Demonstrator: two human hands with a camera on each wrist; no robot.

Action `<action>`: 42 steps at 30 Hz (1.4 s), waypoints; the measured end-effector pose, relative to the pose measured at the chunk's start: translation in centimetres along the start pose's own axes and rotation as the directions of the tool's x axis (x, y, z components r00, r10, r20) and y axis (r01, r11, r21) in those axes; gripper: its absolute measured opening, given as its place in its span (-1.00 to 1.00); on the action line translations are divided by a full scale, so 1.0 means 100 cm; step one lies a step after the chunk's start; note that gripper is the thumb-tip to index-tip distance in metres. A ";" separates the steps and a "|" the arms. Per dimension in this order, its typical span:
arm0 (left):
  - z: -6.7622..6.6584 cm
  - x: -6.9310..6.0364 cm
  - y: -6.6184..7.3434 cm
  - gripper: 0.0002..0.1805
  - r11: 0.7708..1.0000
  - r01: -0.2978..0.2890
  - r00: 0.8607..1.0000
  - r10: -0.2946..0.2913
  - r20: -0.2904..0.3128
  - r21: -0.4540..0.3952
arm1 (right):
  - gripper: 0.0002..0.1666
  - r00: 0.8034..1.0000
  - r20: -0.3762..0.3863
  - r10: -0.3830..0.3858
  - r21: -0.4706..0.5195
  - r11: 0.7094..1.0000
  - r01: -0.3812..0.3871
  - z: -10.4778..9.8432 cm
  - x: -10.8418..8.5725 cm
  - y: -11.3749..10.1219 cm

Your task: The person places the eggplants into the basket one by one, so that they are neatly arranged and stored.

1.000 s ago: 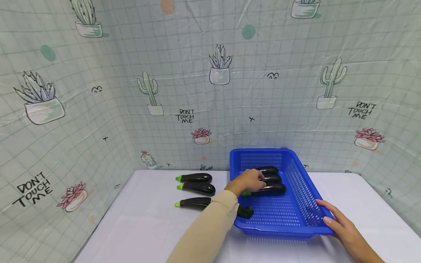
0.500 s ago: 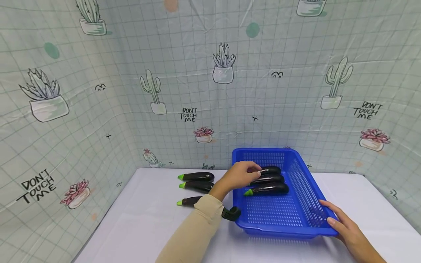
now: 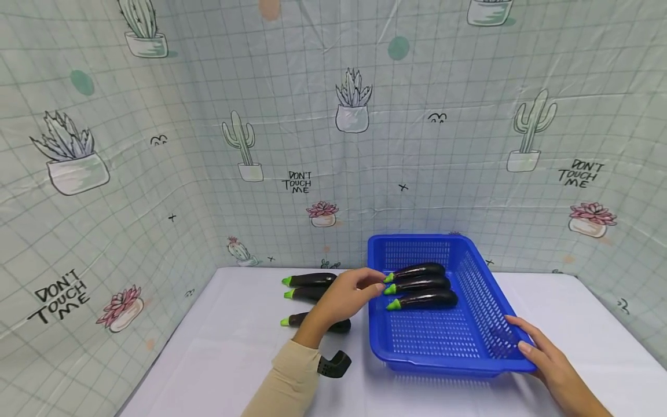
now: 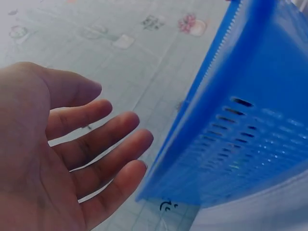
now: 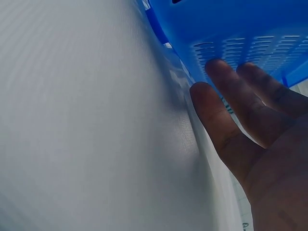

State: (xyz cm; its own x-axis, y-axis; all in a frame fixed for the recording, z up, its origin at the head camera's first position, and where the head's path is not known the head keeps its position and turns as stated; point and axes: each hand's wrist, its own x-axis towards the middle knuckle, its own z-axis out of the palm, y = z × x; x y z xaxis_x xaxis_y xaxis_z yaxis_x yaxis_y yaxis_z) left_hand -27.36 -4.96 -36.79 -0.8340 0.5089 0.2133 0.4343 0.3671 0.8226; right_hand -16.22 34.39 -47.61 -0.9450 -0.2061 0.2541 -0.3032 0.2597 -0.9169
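Note:
A blue plastic basket (image 3: pixel 448 365) with slotted walls stands on the white table. Three dark eggplants with green stem ends lie side by side in its back left part, the front eggplant (image 3: pixel 427 299) nearest me. My left hand (image 3: pixel 345 296) hovers by the basket's left rim, holding nothing; in the left wrist view its spread fingers (image 4: pixel 106 149) are apart from the basket wall. At the front right corner my right hand (image 3: pixel 552 362) grips the rim between thumb and fingers; in the right wrist view other fingers (image 5: pixel 211 103) extend beneath the basket.
Left of the basket, three more eggplants lie on the table: a back eggplant (image 3: pixel 308 280), a middle eggplant (image 3: pixel 304 294) and a front eggplant (image 3: pixel 341 326), partly behind my left arm. A cactus-print cloth (image 3: pixel 292 226) hangs behind and at the sides.
My left hand has let go of the eggplants in the basket and drawn back leftward to the rim, uncovering their stem ends. The right hand keeps its grip on the basket.

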 end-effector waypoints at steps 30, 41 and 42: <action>-0.020 -0.042 -0.055 -0.74 0.985 0.082 0.989 -0.099 -0.108 -0.153 | -0.38 0.999 0.013 0.047 -0.005 0.999 -0.047 -0.003 0.000 -0.002; -0.042 -0.049 -0.077 -0.72 0.979 0.140 0.957 -0.172 -0.235 -0.146 | -0.38 0.999 0.018 0.034 -0.001 0.999 -0.034 -0.002 0.001 -0.002; -0.043 -0.049 -0.079 -0.71 0.979 0.141 0.953 -0.175 -0.247 -0.150 | -0.38 0.999 0.014 0.030 -0.004 1.000 -0.030 -0.003 0.001 -0.002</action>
State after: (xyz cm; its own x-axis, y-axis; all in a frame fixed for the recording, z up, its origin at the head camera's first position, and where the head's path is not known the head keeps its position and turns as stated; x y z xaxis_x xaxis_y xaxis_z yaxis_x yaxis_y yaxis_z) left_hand -28.20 -13.73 -42.07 -0.9548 0.2290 0.1895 0.2568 0.3143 0.9139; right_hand -16.24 34.57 -47.30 -0.9520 -0.2111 0.2217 -0.2747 0.2694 -0.9230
